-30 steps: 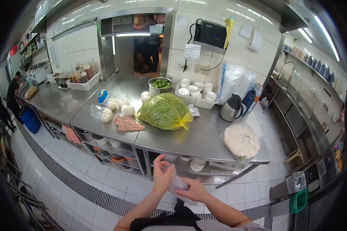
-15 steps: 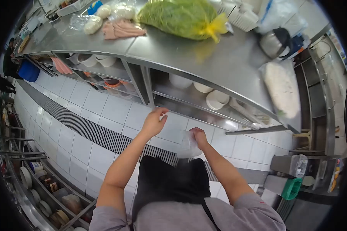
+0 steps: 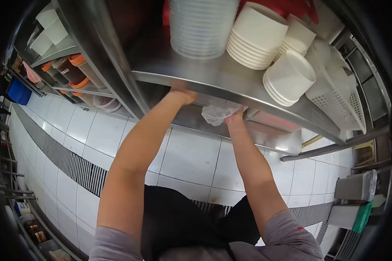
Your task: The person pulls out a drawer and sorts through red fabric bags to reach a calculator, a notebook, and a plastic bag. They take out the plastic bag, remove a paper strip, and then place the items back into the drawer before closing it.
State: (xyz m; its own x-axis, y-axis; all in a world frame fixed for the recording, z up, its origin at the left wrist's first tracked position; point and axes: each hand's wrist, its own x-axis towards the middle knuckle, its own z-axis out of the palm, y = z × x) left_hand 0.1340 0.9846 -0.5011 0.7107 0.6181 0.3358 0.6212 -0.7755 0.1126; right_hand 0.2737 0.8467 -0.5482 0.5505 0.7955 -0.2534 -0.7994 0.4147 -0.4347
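My right hand is closed on a crumpled clear plastic bag, just below the front edge of a steel shelf. To its left, my left hand is at the shelf's edge, its fingers blurred and partly hidden. On the shelf above stand a tall stack of clear round lids or tubs, stacked white bowls and more white tubs. Behind my right hand, a reddish flat thing lies on the lower shelf.
A white perforated basket leans at the shelf's right end. Orange-lidded containers stand on shelves at the left. Grey bins are at the far right. A drain grate crosses the tiled floor.
The view has dropped and come close to the shelves under the counter. Both hands have moved forward to the shelf, the right one still with the plastic bag.
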